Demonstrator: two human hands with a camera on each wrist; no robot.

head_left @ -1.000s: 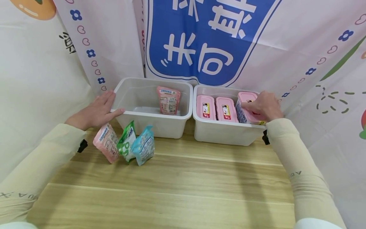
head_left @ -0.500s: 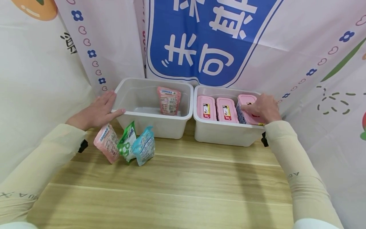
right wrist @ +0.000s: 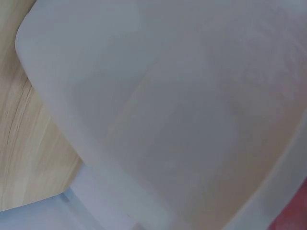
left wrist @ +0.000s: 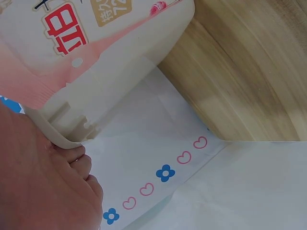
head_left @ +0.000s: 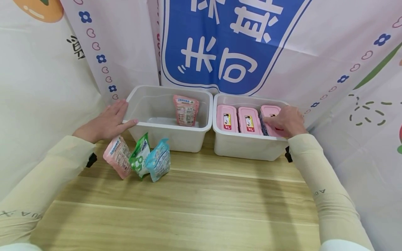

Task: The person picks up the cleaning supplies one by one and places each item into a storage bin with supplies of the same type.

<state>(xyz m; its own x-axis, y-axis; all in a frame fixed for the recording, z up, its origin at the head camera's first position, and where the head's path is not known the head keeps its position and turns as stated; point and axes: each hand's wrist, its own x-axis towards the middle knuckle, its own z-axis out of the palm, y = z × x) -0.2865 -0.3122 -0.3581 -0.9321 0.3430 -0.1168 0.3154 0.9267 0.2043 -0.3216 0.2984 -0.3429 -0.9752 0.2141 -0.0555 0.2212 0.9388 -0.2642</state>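
My left hand (head_left: 105, 122) rests on the left corner of the left white bin (head_left: 163, 126), fingers along its side rim and thumb on the front rim. A pink pouch (head_left: 186, 111) stands inside that bin. My right hand (head_left: 287, 121) grips a pink lidded box (head_left: 270, 111) at the right end of the right white bin (head_left: 245, 146), thumb on its left side. Two similar pink boxes (head_left: 228, 118) sit beside it there, with red and yellow labels. In the right wrist view the bin's wall (right wrist: 144, 96) fills most of the picture and hides the grip.
Another pink pouch (head_left: 117, 157), a green-and-white pouch (head_left: 139, 157) and a light blue pouch (head_left: 158, 160) stand on the wooden table (head_left: 188, 209) before the left bin. A printed cloth (head_left: 220, 42) hangs right behind both bins, with white cloth at the sides.
My right hand has lowered the pink box further into the right bin, moving slightly left, so the box now sits almost level with the other two. My left hand stays put.
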